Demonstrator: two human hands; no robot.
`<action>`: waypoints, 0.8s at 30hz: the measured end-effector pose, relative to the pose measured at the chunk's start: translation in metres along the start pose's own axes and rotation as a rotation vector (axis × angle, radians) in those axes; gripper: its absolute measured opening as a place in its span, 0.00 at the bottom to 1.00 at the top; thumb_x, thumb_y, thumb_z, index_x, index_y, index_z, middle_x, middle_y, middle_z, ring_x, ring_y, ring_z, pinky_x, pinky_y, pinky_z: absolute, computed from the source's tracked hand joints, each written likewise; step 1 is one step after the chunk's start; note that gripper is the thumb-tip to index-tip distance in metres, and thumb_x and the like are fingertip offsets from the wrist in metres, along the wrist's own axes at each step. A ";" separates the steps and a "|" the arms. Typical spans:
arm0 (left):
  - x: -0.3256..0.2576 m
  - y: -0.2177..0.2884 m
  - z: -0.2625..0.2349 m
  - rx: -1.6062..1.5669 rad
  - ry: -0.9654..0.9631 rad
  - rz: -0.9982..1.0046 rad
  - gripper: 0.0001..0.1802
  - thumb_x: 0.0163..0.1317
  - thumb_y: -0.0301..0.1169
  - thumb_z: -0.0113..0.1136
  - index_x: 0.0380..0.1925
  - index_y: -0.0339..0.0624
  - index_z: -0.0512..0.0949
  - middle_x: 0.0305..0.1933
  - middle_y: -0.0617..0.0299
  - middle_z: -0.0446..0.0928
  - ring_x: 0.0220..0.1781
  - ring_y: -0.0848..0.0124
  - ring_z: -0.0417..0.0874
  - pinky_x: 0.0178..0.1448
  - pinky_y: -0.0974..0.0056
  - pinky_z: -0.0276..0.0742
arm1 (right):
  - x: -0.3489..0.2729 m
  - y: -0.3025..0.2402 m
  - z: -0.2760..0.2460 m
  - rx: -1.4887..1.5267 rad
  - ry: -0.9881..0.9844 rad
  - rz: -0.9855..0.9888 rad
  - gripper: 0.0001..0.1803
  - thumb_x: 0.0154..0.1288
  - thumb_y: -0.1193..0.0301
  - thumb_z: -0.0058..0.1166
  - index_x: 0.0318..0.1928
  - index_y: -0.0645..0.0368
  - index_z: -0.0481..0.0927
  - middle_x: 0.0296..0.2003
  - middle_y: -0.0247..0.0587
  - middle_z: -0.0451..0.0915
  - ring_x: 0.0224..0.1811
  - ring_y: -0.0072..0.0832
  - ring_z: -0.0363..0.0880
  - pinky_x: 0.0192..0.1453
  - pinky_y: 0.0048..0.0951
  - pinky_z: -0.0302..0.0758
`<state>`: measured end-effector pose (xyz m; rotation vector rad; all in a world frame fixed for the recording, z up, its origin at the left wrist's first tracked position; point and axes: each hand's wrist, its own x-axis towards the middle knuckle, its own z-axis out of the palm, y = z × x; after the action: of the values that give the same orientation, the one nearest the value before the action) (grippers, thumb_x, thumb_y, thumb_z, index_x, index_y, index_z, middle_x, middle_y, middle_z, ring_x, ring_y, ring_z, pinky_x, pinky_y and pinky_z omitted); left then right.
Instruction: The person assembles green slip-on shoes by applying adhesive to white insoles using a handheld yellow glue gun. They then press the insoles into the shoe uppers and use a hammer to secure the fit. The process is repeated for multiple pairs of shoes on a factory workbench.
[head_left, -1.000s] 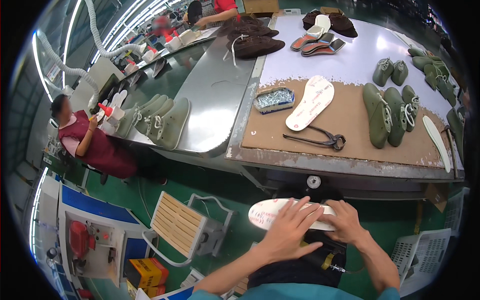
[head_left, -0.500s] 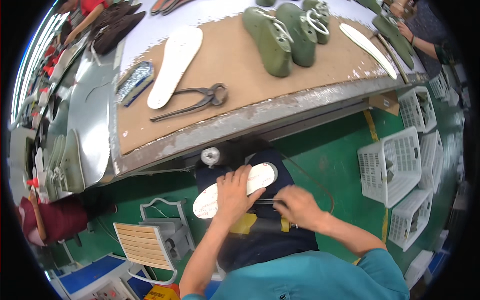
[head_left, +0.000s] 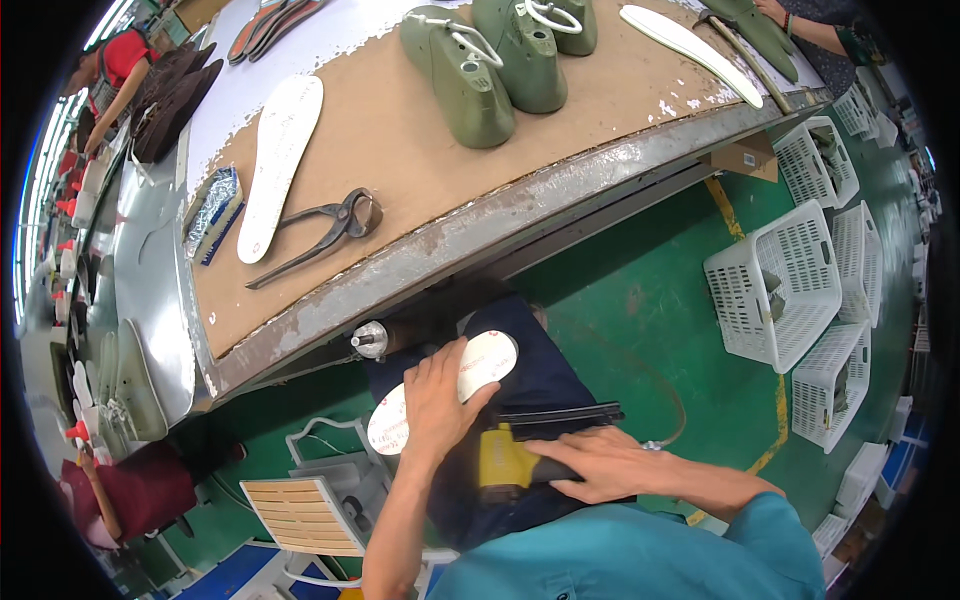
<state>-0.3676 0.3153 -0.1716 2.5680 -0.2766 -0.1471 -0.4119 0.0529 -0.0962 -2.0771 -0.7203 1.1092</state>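
Across my lap lies a white insole (head_left: 487,365) with red markings. A thin greenish-grey edge shows beneath its right end; what is under it is mostly hidden. My left hand (head_left: 437,396) grips the insole around its middle, thumb toward me and fingers over the top. To its right, a yellow staple gun (head_left: 503,462) with a long black magazine lies over my thighs, its air hose running off to the right. My right hand (head_left: 600,462) is closed round the gun's dark handle.
Ahead, the metal-edged workbench (head_left: 480,215) carries pincers (head_left: 325,230), another white insole (head_left: 280,165), a box of small metal pieces (head_left: 212,212) and green shoe lasts (head_left: 460,85). White baskets (head_left: 775,290) stand right, a slatted chair (head_left: 300,515) left. Other people work nearby.
My right hand has come down onto the staple gun's handle, and the gun now shows plainly across my lap. My left hand stays on the insole. The view has shifted right.
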 end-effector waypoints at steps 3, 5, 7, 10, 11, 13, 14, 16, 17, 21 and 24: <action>-0.001 -0.002 0.002 0.017 0.034 0.030 0.42 0.55 0.44 0.78 0.67 0.38 0.73 0.66 0.51 0.79 0.61 0.53 0.79 0.65 0.49 0.68 | -0.028 0.011 0.000 0.168 0.184 0.029 0.46 0.68 0.49 0.64 0.77 0.59 0.62 0.64 0.64 0.78 0.63 0.58 0.80 0.67 0.48 0.77; -0.003 -0.001 0.003 0.027 0.051 0.050 0.43 0.54 0.45 0.78 0.66 0.38 0.73 0.66 0.51 0.79 0.60 0.53 0.79 0.64 0.50 0.69 | -0.037 0.024 0.005 0.346 0.260 0.070 0.48 0.68 0.46 0.63 0.77 0.62 0.62 0.64 0.64 0.79 0.63 0.58 0.81 0.67 0.47 0.77; -0.005 0.000 0.003 0.027 0.053 0.061 0.43 0.54 0.45 0.79 0.66 0.38 0.73 0.66 0.51 0.79 0.61 0.53 0.79 0.64 0.50 0.69 | -0.041 0.036 0.011 0.526 0.347 0.109 0.51 0.70 0.37 0.57 0.76 0.65 0.63 0.60 0.64 0.81 0.62 0.57 0.82 0.66 0.47 0.78; -0.004 0.002 0.004 -0.003 0.047 0.063 0.43 0.54 0.41 0.79 0.67 0.38 0.71 0.67 0.47 0.78 0.63 0.50 0.79 0.67 0.47 0.67 | -0.044 0.043 0.013 0.627 0.464 0.118 0.54 0.70 0.29 0.48 0.74 0.66 0.66 0.56 0.63 0.83 0.59 0.54 0.85 0.64 0.46 0.79; -0.003 0.002 0.005 0.008 0.049 0.063 0.43 0.53 0.42 0.79 0.67 0.38 0.72 0.66 0.48 0.78 0.62 0.51 0.79 0.66 0.48 0.68 | -0.043 0.044 0.014 0.611 0.516 0.103 0.56 0.69 0.25 0.43 0.72 0.68 0.68 0.50 0.59 0.85 0.53 0.50 0.88 0.59 0.43 0.81; -0.002 0.001 0.004 0.032 0.059 0.059 0.43 0.52 0.45 0.80 0.65 0.37 0.73 0.65 0.50 0.79 0.61 0.52 0.79 0.64 0.49 0.68 | -0.043 0.047 0.012 0.618 0.517 0.112 0.56 0.69 0.25 0.44 0.72 0.68 0.68 0.47 0.57 0.86 0.49 0.48 0.89 0.56 0.42 0.82; -0.002 0.002 0.005 0.035 0.059 0.058 0.43 0.52 0.45 0.80 0.65 0.38 0.73 0.64 0.50 0.79 0.61 0.52 0.79 0.64 0.49 0.68 | -0.043 0.049 0.010 0.620 0.516 0.116 0.57 0.69 0.25 0.44 0.72 0.69 0.68 0.45 0.56 0.87 0.47 0.47 0.89 0.54 0.41 0.82; -0.003 0.003 0.007 0.044 0.064 0.052 0.43 0.51 0.45 0.80 0.65 0.38 0.73 0.63 0.51 0.80 0.61 0.52 0.79 0.63 0.50 0.68 | -0.038 0.048 0.006 0.615 0.541 0.090 0.56 0.69 0.26 0.46 0.71 0.69 0.68 0.43 0.55 0.87 0.45 0.46 0.89 0.52 0.40 0.83; -0.002 0.005 0.007 0.051 0.064 0.049 0.43 0.51 0.45 0.81 0.65 0.38 0.73 0.63 0.51 0.80 0.60 0.53 0.79 0.63 0.50 0.68 | -0.035 0.047 0.005 0.612 0.552 0.077 0.56 0.69 0.26 0.46 0.71 0.69 0.69 0.42 0.54 0.87 0.44 0.46 0.89 0.51 0.40 0.83; -0.002 0.012 0.012 0.075 0.086 0.050 0.43 0.50 0.44 0.81 0.65 0.40 0.74 0.60 0.52 0.80 0.58 0.54 0.79 0.61 0.50 0.68 | -0.019 0.040 0.003 0.555 0.577 0.015 0.55 0.66 0.29 0.55 0.72 0.69 0.68 0.49 0.60 0.86 0.51 0.51 0.88 0.57 0.42 0.82; -0.002 0.013 0.013 0.081 0.094 0.052 0.44 0.49 0.43 0.81 0.65 0.41 0.73 0.59 0.52 0.79 0.57 0.54 0.78 0.61 0.50 0.67 | -0.006 0.038 0.006 0.489 0.553 -0.009 0.55 0.63 0.32 0.61 0.72 0.68 0.68 0.55 0.64 0.84 0.56 0.57 0.86 0.61 0.46 0.81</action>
<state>-0.3736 0.2986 -0.1759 2.6355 -0.3199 0.0042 -0.4144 0.0265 -0.1245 -1.8151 -0.1618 0.5747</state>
